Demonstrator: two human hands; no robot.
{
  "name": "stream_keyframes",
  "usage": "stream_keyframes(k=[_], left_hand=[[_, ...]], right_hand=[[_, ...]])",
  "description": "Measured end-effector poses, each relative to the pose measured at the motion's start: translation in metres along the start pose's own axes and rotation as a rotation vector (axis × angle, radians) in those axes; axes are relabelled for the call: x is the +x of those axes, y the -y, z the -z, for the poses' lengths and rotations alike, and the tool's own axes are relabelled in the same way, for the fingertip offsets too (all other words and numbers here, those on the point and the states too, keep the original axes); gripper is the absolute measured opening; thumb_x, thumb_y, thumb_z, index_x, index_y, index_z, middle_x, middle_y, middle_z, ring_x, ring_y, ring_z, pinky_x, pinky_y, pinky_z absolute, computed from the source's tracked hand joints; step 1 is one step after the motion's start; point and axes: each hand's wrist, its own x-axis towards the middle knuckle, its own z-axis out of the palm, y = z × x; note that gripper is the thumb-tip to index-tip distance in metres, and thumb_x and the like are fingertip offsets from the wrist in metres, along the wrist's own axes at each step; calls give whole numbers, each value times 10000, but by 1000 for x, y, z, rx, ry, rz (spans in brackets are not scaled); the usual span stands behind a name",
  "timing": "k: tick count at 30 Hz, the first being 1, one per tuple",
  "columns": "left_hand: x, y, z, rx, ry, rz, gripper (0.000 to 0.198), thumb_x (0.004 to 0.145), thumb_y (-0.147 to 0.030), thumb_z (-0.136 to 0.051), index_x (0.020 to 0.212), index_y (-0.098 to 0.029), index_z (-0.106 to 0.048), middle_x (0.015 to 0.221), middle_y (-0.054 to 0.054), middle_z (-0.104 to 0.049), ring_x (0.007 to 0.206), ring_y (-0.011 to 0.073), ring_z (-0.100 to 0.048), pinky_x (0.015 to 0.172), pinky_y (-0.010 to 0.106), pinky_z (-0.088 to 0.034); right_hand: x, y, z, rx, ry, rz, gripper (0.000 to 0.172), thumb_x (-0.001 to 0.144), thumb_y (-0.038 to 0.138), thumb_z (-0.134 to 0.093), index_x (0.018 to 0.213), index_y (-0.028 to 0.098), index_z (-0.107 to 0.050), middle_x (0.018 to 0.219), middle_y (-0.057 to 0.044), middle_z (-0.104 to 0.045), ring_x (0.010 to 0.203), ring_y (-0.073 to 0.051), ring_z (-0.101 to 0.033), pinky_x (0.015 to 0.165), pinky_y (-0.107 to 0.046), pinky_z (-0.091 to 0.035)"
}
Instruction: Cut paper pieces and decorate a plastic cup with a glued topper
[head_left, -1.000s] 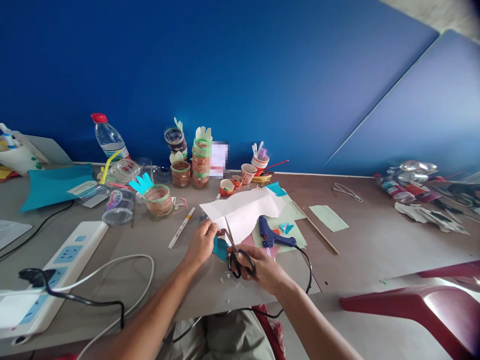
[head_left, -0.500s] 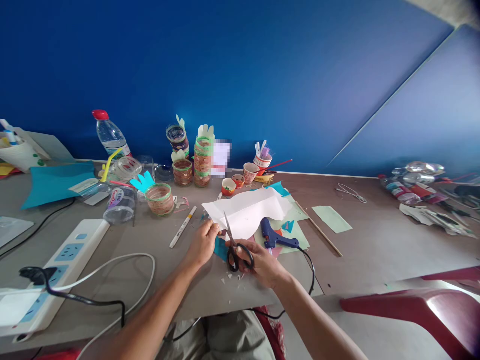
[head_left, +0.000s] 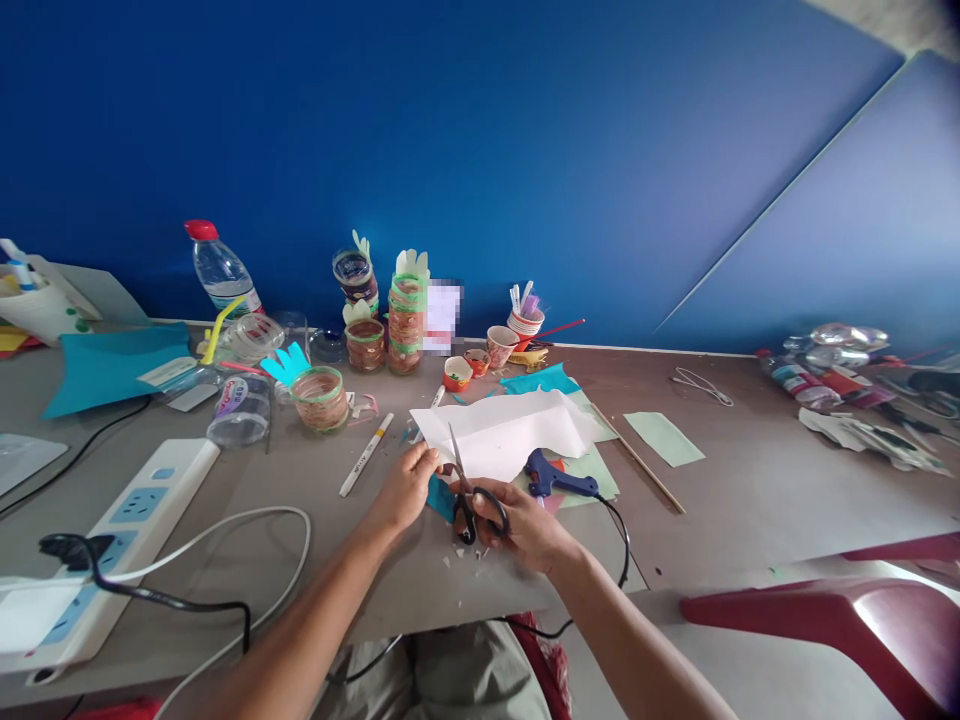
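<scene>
The white paper sheet [head_left: 510, 428] lies across the middle of the table, its near left corner pinched in my left hand [head_left: 409, 485]. Black-handled scissors [head_left: 463, 478] are gripped by my right hand [head_left: 521, 522], their blades pointing up and away at the sheet's near left edge. Small white paper scraps [head_left: 461, 553] lie just below the scissors. A blue glue gun [head_left: 551, 474] rests on pale green paper to the right of the sheet. Left of my left hand is a white marker [head_left: 366, 455].
Wrapped jars [head_left: 320, 400] and paper cups [head_left: 501, 346] stand towards the blue wall. At the left are a power strip [head_left: 142, 530] with cables and a red-capped bottle [head_left: 225, 275]. A wooden stick [head_left: 645, 465] lies right of the glue gun.
The white sheet has shifted slightly right and towards me at its far edge, uncovering more of the blue paper behind it. Both hands stay nearly in place.
</scene>
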Motion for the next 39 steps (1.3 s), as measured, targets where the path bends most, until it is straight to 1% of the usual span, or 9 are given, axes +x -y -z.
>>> stream_keyframes(k=[7, 11, 19, 24, 28, 32, 34, 37, 39], left_hand=[[2, 5, 2, 70, -17, -1, 271, 806, -424, -461, 614, -239, -513, 607, -20, -534, 625, 169, -495, 630, 294, -386], [3, 4, 2, 105, 3, 7, 267, 813, -414, -427, 632, -233, -500, 638, -14, -549, 664, 176, -518, 662, 299, -407], [4, 4, 2, 66, 2, 1, 253, 815, -393, -451, 646, -232, -548, 664, 7, -582, 683, 191, -538, 660, 308, -417], [5, 6, 3, 12, 26, -3, 247, 797, -401, -484, 628, -233, -551, 636, 0, -550, 654, 183, -508, 634, 297, -390], [5, 6, 2, -42, 40, 18, 269, 796, -425, -503, 614, -231, -538, 640, -3, -549, 637, 177, -502, 621, 293, -384], [1, -4, -1, -61, 0, -11, 309, 805, -462, -517, 601, -231, -540, 624, 9, -565, 642, 184, -520, 621, 294, -397], [0, -8, -3, -58, -4, -29, 291, 786, -458, -559, 610, -226, -559, 627, 18, -588, 652, 191, -536, 620, 292, -406], [-1, -10, -5, -72, -56, -51, 185, 717, -397, -647, 719, -213, -626, 716, 28, -644, 721, 207, -567, 631, 285, -424], [0, -7, -6, -100, -107, -46, 174, 714, -372, -643, 778, -210, -638, 770, 25, -656, 745, 199, -570, 629, 275, -430]], right_hand=[[4, -5, -6, 1, -76, 33, 620, 696, 625, -717, 1088, 146, -677, 670, -5, -613, 453, -40, -390, 444, -215, -221], [5, -6, -5, -1, -71, 47, 617, 683, 630, -727, 1050, 137, -683, 634, 4, -588, 470, -48, -386, 444, -220, -204], [4, -7, -3, 22, -94, 62, 587, 641, 602, -774, 984, 136, -677, 615, 13, -543, 565, -90, -461, 485, -226, -233], [2, -2, -4, 38, -101, 65, 548, 605, 574, -813, 919, 148, -668, 609, 37, -514, 562, -78, -455, 526, -227, -282], [2, 0, -5, 27, -110, 71, 524, 604, 563, -815, 893, 151, -671, 591, 50, -486, 552, -75, -442, 522, -227, -285], [8, -7, -10, 63, -186, 83, 508, 603, 508, -824, 935, 161, -658, 633, 44, -520, 559, -74, -447, 533, -224, -305], [12, -10, -16, 81, -220, 102, 486, 616, 479, -815, 955, 169, -654, 654, 42, -528, 573, -77, -447, 553, -228, -323], [17, -11, -29, 65, -256, 134, 454, 644, 453, -787, 976, 171, -661, 664, 39, -525, 596, -82, -424, 569, -232, -311], [19, -8, -36, 28, -281, 146, 434, 659, 433, -770, 989, 171, -667, 666, 38, -520, 606, -85, -402, 568, -234, -288]])
